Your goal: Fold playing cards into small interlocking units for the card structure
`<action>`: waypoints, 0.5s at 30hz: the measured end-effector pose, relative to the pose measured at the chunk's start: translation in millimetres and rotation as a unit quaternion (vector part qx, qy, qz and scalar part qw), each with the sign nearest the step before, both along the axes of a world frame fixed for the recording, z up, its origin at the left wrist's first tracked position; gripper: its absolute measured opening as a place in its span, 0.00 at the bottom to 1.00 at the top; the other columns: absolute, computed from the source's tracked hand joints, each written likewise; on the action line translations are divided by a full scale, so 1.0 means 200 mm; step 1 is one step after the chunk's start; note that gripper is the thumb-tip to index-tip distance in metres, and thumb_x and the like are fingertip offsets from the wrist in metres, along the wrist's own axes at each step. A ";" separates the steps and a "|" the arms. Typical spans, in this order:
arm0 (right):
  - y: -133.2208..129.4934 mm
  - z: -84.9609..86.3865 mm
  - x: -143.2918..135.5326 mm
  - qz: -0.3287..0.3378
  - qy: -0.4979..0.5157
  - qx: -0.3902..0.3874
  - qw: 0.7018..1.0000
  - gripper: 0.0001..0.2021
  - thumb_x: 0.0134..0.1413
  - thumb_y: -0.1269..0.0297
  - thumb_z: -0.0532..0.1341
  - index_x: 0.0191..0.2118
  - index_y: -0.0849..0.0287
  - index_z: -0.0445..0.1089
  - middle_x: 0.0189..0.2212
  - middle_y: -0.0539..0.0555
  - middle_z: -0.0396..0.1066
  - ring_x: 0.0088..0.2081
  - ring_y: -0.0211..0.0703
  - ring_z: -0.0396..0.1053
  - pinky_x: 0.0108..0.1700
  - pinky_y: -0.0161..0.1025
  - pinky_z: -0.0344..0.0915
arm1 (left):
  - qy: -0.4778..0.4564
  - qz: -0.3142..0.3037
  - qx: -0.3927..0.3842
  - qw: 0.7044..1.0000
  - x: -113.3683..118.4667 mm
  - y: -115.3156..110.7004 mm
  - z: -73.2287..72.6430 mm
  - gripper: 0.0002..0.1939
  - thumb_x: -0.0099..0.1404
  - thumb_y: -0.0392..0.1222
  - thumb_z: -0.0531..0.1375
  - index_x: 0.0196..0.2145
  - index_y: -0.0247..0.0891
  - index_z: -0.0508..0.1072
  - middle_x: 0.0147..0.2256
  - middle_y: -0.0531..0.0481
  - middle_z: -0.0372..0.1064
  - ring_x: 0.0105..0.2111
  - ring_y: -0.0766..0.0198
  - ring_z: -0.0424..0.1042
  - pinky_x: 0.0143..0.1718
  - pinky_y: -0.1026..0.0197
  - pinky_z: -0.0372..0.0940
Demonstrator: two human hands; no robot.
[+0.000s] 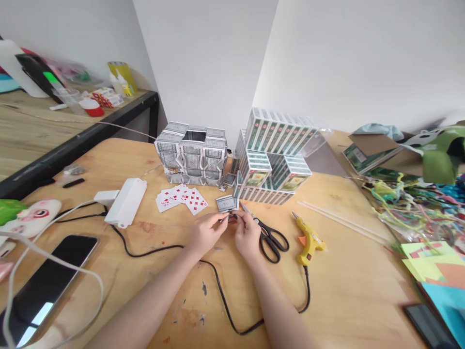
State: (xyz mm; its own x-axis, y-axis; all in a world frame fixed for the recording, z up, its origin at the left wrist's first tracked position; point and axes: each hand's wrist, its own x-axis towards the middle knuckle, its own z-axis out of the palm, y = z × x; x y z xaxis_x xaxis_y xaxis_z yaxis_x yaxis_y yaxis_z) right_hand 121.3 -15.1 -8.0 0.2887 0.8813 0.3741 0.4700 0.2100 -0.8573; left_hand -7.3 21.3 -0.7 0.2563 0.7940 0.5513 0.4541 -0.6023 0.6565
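My left hand and my right hand meet at the fingertips, both closed in a pinch. Between them is a small thin piece that looks like a playing card, mostly covered by my fingers. Just beyond lies a grey-patterned card stack. Several face-up diamond cards are fanned out to the left. Behind them stands a block built of folded cards. Black-handled scissors lie beside my right hand, blades partly hidden behind it.
Green-and-white card boxes are stacked at the back. A yellow glue gun lies right, its black cord crossing under my forearms. Clear glue sticks, a white power strip, a phone and craft scraps lie around.
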 end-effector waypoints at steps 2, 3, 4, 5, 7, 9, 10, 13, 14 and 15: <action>0.00 0.00 -0.01 0.007 -0.011 0.005 1.000 0.11 0.56 0.69 0.48 0.40 0.56 0.66 0.32 0.54 0.74 0.33 0.43 0.74 0.37 0.40 0.69 | -0.005 0.011 0.006 1.000 0.00 0.00 0.00 0.06 0.59 0.40 0.57 0.32 0.40 0.74 0.30 0.50 0.75 0.31 0.64 0.74 0.36 0.62 0.70; 0.00 0.00 -0.01 0.010 -0.016 0.006 1.000 0.12 0.56 0.69 0.48 0.40 0.56 0.66 0.32 0.54 0.74 0.33 0.43 0.74 0.37 0.40 0.69 | -0.007 0.016 0.008 1.000 0.00 0.00 0.00 0.05 0.59 0.40 0.57 0.31 0.40 0.74 0.30 0.50 0.75 0.31 0.64 0.74 0.36 0.61 0.70; 0.00 0.01 -0.01 0.011 -0.019 0.005 1.000 0.11 0.56 0.69 0.48 0.40 0.56 0.66 0.32 0.54 0.74 0.33 0.43 0.74 0.37 0.40 0.69 | -0.007 0.020 0.011 1.000 0.00 0.00 0.00 0.05 0.59 0.40 0.58 0.31 0.40 0.74 0.29 0.50 0.75 0.31 0.64 0.74 0.35 0.61 0.70; 0.00 0.01 -0.01 0.010 -0.019 0.003 1.000 0.11 0.56 0.69 0.49 0.40 0.56 0.66 0.32 0.54 0.74 0.33 0.43 0.73 0.37 0.40 0.69 | -0.005 0.020 0.013 1.000 0.00 0.00 0.00 0.05 0.59 0.40 0.57 0.31 0.40 0.73 0.29 0.50 0.75 0.30 0.64 0.74 0.35 0.61 0.69; 0.01 0.02 -0.01 0.006 -0.010 -0.002 1.000 0.10 0.56 0.67 0.50 0.38 0.56 0.67 0.31 0.54 0.74 0.32 0.43 0.73 0.36 0.40 0.69 | 0.004 0.017 0.017 1.000 0.00 0.00 0.00 0.05 0.59 0.39 0.57 0.32 0.40 0.73 0.30 0.50 0.75 0.30 0.64 0.74 0.34 0.62 0.69; 0.01 0.03 -0.01 -0.004 0.005 -0.009 1.000 0.08 0.56 0.65 0.51 0.36 0.56 0.67 0.30 0.54 0.74 0.31 0.43 0.73 0.36 0.39 0.69 | 0.015 0.012 0.022 1.000 0.00 0.00 0.00 0.06 0.59 0.38 0.56 0.33 0.40 0.74 0.30 0.50 0.75 0.30 0.65 0.74 0.34 0.63 0.69; 0.01 0.03 -0.01 -0.008 0.014 -0.013 1.000 0.08 0.55 0.65 0.52 0.35 0.56 0.67 0.30 0.54 0.74 0.31 0.43 0.73 0.35 0.39 0.69 | 0.019 0.011 0.026 0.999 0.00 0.00 0.00 0.07 0.59 0.37 0.56 0.33 0.40 0.74 0.30 0.50 0.76 0.30 0.65 0.74 0.34 0.63 0.69; 0.02 0.02 -0.01 -0.017 0.044 -0.026 0.999 0.07 0.54 0.63 0.54 0.34 0.57 0.68 0.31 0.54 0.74 0.31 0.43 0.73 0.35 0.39 0.69 | 0.030 0.009 0.039 0.999 0.00 0.00 -0.01 0.10 0.59 0.36 0.54 0.36 0.39 0.74 0.31 0.50 0.76 0.30 0.64 0.74 0.34 0.63 0.69; 0.02 0.01 -0.01 -0.018 0.055 -0.029 0.998 0.07 0.53 0.62 0.55 0.34 0.57 0.68 0.31 0.54 0.74 0.30 0.43 0.73 0.35 0.39 0.69 | 0.035 0.006 0.041 0.999 0.00 0.00 -0.01 0.11 0.59 0.35 0.54 0.37 0.39 0.74 0.31 0.50 0.76 0.29 0.64 0.74 0.33 0.64 0.69; 0.02 0.01 -0.01 -0.018 0.066 -0.031 0.997 0.07 0.53 0.61 0.56 0.33 0.57 0.67 0.32 0.54 0.74 0.30 0.43 0.73 0.35 0.39 0.69 | 0.042 0.003 0.042 0.998 -0.01 0.00 -0.01 0.12 0.58 0.35 0.54 0.38 0.39 0.74 0.31 0.50 0.76 0.29 0.64 0.74 0.33 0.64 0.69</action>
